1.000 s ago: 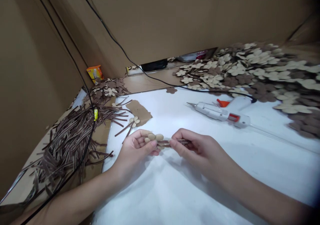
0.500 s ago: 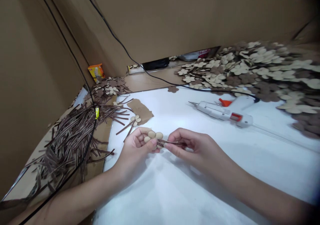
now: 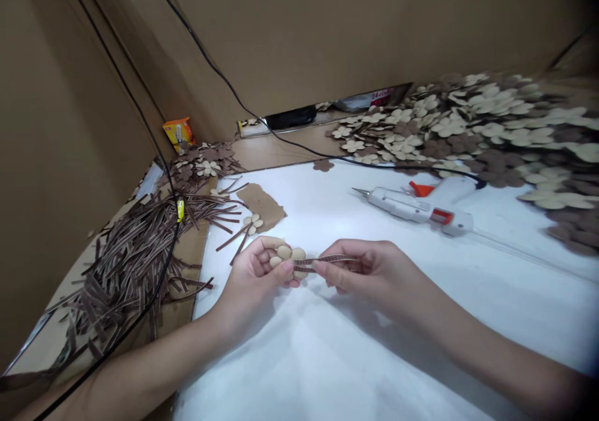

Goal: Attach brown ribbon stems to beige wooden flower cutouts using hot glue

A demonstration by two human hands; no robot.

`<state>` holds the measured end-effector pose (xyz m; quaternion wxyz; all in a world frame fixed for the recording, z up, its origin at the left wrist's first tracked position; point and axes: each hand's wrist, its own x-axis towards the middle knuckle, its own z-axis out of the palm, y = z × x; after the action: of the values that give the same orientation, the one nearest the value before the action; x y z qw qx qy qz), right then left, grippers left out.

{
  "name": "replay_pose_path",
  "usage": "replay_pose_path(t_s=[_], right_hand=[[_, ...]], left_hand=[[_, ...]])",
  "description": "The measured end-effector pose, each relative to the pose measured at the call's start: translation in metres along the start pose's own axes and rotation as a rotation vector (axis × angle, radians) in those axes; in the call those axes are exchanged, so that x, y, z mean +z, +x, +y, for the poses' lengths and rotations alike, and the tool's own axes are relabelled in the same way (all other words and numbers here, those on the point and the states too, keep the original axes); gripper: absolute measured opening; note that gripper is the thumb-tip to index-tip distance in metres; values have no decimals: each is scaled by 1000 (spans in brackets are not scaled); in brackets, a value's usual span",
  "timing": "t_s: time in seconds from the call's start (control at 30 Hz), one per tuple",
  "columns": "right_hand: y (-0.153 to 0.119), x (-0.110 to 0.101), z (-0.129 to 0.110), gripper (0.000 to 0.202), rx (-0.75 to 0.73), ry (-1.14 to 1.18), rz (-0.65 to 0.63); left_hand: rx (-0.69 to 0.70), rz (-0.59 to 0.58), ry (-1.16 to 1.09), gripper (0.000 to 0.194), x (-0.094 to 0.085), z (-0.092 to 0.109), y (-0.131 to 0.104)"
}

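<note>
A beige fabric flower is pinched in my left hand, whose thumb presses on its middle. Brown ribbon strips with pale stitching run from under that thumb toward the right. My right hand is closed on these strips, thumb against fingers, just right of the flower. Part of the flower is hidden behind my left fingers. Above my left hand lies another beige flower with brown ribbon tails, partly over a torn piece of brown cardboard.
A white glue gun with an orange trigger lies at right. Behind it spreads a heap of beige and brown flowers. Many ribbon strips are piled at left. A black cable crosses the cardboard wall. The work surface is white.
My right hand has shifted slightly right along the ribbon strips, so more of their length shows. My left hand keeps its pinch on the flower. The view has tilted a little.
</note>
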<state>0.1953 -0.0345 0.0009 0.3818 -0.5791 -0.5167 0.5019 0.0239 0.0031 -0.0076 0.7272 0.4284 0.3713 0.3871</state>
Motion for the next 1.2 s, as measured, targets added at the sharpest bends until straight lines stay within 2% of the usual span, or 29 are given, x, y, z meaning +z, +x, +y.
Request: replay_pose_path(t_s=[0.17,0.37,0.8,1.0,1.2], right_hand=[[0,-3,-2,21,-17,15,6],[1,-1,-1,22,2,21,4],[1,3,-2,21,40,90,10],[0,0,0,17,-21,146,18],[-2,-1,0,18,-48,165,-16]], left_hand=[[-10,-33,-15,32,1,0,-1],[-16,-9,-39,34,1,0,-1],[98,-88,45,27,-6,0,0],[-19,-90,-42,36,-4,0,-1],[-67,-141,-39,23,-2,4,-5]])
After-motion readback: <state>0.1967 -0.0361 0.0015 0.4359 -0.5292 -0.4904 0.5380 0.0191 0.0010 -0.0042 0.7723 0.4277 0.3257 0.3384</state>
